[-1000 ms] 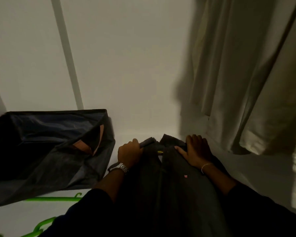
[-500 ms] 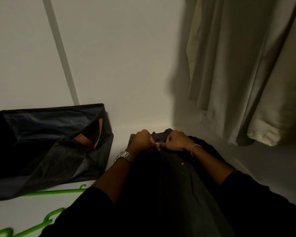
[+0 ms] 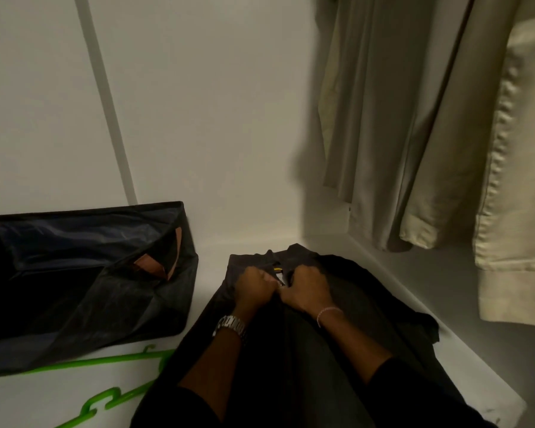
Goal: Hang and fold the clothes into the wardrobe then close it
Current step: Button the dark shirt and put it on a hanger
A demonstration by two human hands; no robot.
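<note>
A dark garment (image 3: 346, 322) lies spread on the white wardrobe floor (image 3: 207, 273), its collar with a small yellow label pointing toward the back wall. My left hand (image 3: 254, 287) and my right hand (image 3: 308, 288) are side by side just below the collar, both clenched on the fabric. A metal watch sits on my left wrist and a thin bracelet on my right. Both sleeves are dark. Pale garments (image 3: 414, 125) hang at the right, above the floor.
A dark fabric storage box (image 3: 74, 279) with a brown tag stands open at the left against the back wall. Green plastic hangers (image 3: 105, 362) lie on the floor in front of it. The wardrobe's right side wall runs close beside the dark garment.
My hands were apart and flat on the garment's top edge. They came together at the collar and closed into fists on the fabric. The view shifted a little closer.
</note>
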